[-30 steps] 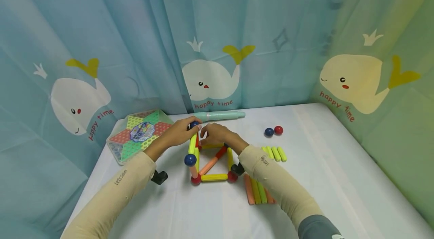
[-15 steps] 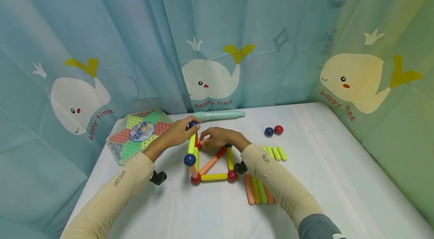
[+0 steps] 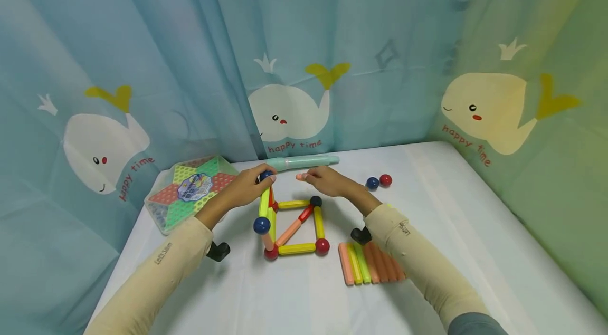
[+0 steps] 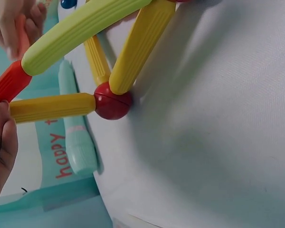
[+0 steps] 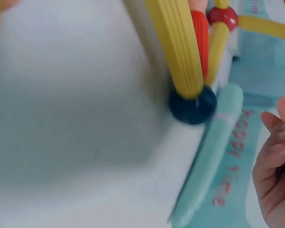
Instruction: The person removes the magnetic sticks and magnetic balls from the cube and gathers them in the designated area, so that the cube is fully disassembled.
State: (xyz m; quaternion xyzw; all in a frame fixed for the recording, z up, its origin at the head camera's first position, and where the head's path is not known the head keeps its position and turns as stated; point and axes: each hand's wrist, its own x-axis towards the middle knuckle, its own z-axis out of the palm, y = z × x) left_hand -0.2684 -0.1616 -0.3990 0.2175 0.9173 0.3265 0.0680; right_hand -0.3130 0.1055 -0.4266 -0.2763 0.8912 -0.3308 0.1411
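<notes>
Holding the blue ball point(image 3: 265, 175) that caps the upright green stick point(image 3: 263, 202), my left hand point(image 3: 248, 187) pinches it between thumb and fingertips at the far left corner of the frame of sticks and balls point(image 3: 292, 224), which sits mid-table. A second ago my right hand point(image 3: 328, 181) was down beside that corner with its fingers on the frame; now it has lifted off toward two o'clock and hangs above the far edge, fingers curled round a short orange stick point(image 3: 301, 176) whose tip pokes out toward the left hand. So I judge a fresh piece is in hand and not yet joined, and the frame now stands on the left hand's support alone.

In the left wrist view a red ball point(image 4: 112, 100) links three yellow sticks at one base corner. In the right wrist view a dark blue ball point(image 5: 193, 106) rests on the table under a yellow stick.

At twelve o'clock from the frame a pale teal pen point(image 3: 304, 161) lies along the table's back edge. At ten o'clock sits a board game box point(image 3: 190, 190). At two o'clock lie two loose balls point(image 3: 378, 182), one blue and one red. At four o'clock spare sticks point(image 3: 370, 269) lie side by side on the white table point(image 3: 475, 250).
</notes>
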